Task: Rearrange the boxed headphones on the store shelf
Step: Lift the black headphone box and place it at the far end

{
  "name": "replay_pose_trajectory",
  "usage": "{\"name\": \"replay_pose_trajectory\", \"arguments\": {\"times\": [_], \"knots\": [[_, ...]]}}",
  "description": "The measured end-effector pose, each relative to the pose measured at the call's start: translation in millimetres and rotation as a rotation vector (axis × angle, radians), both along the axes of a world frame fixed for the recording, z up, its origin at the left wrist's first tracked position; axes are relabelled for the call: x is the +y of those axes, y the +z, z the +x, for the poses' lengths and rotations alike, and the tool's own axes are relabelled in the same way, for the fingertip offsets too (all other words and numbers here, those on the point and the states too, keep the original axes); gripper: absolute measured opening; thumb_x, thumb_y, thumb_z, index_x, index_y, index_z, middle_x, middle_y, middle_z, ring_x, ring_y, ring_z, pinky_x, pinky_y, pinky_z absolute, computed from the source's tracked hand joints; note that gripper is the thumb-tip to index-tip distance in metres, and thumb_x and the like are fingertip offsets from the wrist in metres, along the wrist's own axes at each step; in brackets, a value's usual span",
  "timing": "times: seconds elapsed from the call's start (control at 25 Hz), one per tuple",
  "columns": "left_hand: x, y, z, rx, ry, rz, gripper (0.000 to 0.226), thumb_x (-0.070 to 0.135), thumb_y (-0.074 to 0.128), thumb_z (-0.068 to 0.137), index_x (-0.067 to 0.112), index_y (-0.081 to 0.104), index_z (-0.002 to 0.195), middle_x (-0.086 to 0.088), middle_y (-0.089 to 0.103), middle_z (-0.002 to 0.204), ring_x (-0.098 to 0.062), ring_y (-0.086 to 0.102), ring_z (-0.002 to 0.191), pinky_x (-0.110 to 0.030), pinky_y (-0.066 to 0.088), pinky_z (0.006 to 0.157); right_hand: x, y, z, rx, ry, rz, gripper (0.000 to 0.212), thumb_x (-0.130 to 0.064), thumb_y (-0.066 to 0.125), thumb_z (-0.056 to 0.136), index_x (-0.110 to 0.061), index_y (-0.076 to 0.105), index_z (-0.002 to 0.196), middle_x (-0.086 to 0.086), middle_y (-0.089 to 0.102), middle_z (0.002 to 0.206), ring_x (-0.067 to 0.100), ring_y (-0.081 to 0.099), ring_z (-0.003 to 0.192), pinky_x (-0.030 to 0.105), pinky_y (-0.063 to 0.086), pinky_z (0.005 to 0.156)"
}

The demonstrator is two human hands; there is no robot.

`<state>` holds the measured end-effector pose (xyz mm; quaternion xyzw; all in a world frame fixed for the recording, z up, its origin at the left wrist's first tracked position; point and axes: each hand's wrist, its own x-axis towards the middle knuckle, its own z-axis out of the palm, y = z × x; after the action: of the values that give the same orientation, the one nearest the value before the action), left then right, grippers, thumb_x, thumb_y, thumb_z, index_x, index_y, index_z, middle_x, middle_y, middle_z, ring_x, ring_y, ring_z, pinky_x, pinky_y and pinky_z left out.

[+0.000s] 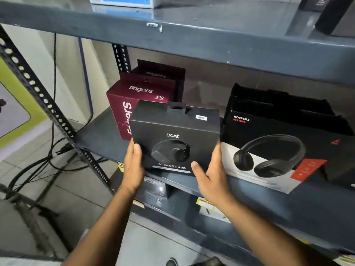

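A black boAt Rockerz 430 headphone box (173, 129) stands at the front edge of the grey middle shelf (99, 137). My left hand (133, 166) grips its lower left side and my right hand (211, 175) grips its lower right corner. Behind it on the left stands a maroon Fingers S10 box (134, 93), with a second maroon Fingers box (163, 72) further back. To the right sits a larger black-and-white Rockerz 551 ANC box (272, 148), with more black boxes (278, 102) behind it.
The upper shelf (172, 35) overhangs closely, carrying a blue-white box (123, 1) and a dark object (334, 16). A perforated metal upright (44, 100) slants at left, with black cables (53, 150) on the tiled floor. Lower shelves hold more boxes and yellow labels (205, 204).
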<state>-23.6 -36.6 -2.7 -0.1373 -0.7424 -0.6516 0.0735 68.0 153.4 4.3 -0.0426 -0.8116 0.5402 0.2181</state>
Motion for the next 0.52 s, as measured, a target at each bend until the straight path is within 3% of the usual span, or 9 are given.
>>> {"name": "replay_pose_trajectory", "arguments": {"times": [0.04, 0.12, 0.16, 0.24, 0.32, 0.36, 0.44, 0.48, 0.52], "knots": [[-4, 7, 9, -0.003, -0.018, -0.016, 0.056, 0.035, 0.022, 0.105, 0.01, 0.036, 0.152, 0.001, 0.048, 0.15, 0.017, 0.039, 0.133, -0.019, 0.028, 0.118, 0, 1, 5, 0.005, 0.012, -0.023, 0.084, -0.018, 0.058, 0.09, -0.026, 0.008, 0.157, -0.03, 0.021, 0.156, -0.013, 0.021, 0.143, 0.009, 0.018, 0.115], [-20, 21, 32, 0.064, -0.123, -0.076, 0.065, 0.044, 0.021, 0.103, 0.011, 0.02, 0.159, 0.005, 0.029, 0.165, -0.001, 0.026, 0.149, -0.037, 0.02, 0.125, 9, 8, 23, 0.064, 0.014, -0.09, 0.085, -0.026, 0.063, 0.088, -0.024, 0.015, 0.157, -0.012, 0.034, 0.159, 0.008, 0.035, 0.145, 0.034, 0.029, 0.12], [-29, 28, 43, 0.12, -0.186, -0.117, 0.068, 0.049, 0.023, 0.104, 0.012, 0.014, 0.16, 0.012, 0.021, 0.168, -0.004, 0.02, 0.151, -0.037, 0.019, 0.125, 17, 14, 32, 0.123, 0.01, -0.122, 0.084, -0.03, 0.067, 0.087, -0.023, 0.02, 0.156, 0.001, 0.042, 0.155, 0.02, 0.042, 0.142, 0.045, 0.034, 0.117], [-37, 53, 71, 0.223, -0.281, -0.148, 0.073, 0.061, 0.03, 0.103, 0.021, 0.009, 0.161, 0.017, 0.009, 0.169, -0.007, 0.013, 0.154, -0.031, 0.015, 0.125, 40, 31, 53, 0.226, 0.027, -0.158, 0.081, -0.043, 0.069, 0.084, -0.022, 0.031, 0.153, 0.014, 0.05, 0.143, 0.032, 0.05, 0.131, 0.054, 0.039, 0.111], [-27, 84, 98, 0.262, -0.397, -0.037, 0.07, 0.057, 0.035, 0.104, 0.032, 0.001, 0.16, 0.016, 0.008, 0.17, -0.007, 0.01, 0.155, -0.024, 0.014, 0.124, 60, 52, 66, 0.296, 0.044, -0.159, 0.075, -0.036, 0.064, 0.084, -0.014, 0.037, 0.15, 0.017, 0.053, 0.133, 0.029, 0.052, 0.122, 0.055, 0.039, 0.108], [-16, 95, 111, 0.28, -0.432, -0.004, 0.066, 0.046, 0.033, 0.108, 0.025, -0.002, 0.16, 0.022, 0.014, 0.167, -0.001, 0.013, 0.153, -0.018, 0.017, 0.121, 69, 62, 73, 0.325, 0.049, -0.184, 0.069, -0.027, 0.058, 0.083, -0.008, 0.039, 0.147, 0.016, 0.056, 0.13, 0.024, 0.053, 0.12, 0.053, 0.04, 0.107], [11, 109, 129, 0.315, -0.439, -0.042, 0.053, 0.008, 0.02, 0.112, 0.004, -0.005, 0.158, 0.04, 0.025, 0.157, 0.015, 0.021, 0.144, -0.002, 0.024, 0.111, 85, 80, 86, 0.377, 0.05, -0.24, 0.061, -0.016, 0.049, 0.086, -0.003, 0.042, 0.145, -0.002, 0.065, 0.127, 0.011, 0.057, 0.117, 0.034, 0.046, 0.103], [25, 112, 138, 0.318, -0.434, -0.061, 0.05, -0.001, 0.016, 0.111, 0.001, -0.003, 0.157, 0.047, 0.028, 0.151, 0.022, 0.024, 0.139, 0.003, 0.029, 0.102, 94, 84, 94, 0.377, 0.061, -0.31, 0.059, -0.016, 0.048, 0.088, -0.001, 0.042, 0.145, -0.01, 0.068, 0.125, 0.006, 0.06, 0.115, 0.026, 0.048, 0.099], [38, 110, 146, 0.297, -0.419, -0.037, 0.049, 0.004, 0.018, 0.112, 0.006, 0.002, 0.158, 0.052, 0.031, 0.145, 0.027, 0.027, 0.134, 0.005, 0.033, 0.096, 101, 92, 108, 0.36, 0.048, -0.372, 0.058, -0.017, 0.049, 0.089, -0.003, 0.042, 0.145, -0.013, 0.07, 0.123, 0.004, 0.062, 0.114, 0.021, 0.05, 0.094]]}}
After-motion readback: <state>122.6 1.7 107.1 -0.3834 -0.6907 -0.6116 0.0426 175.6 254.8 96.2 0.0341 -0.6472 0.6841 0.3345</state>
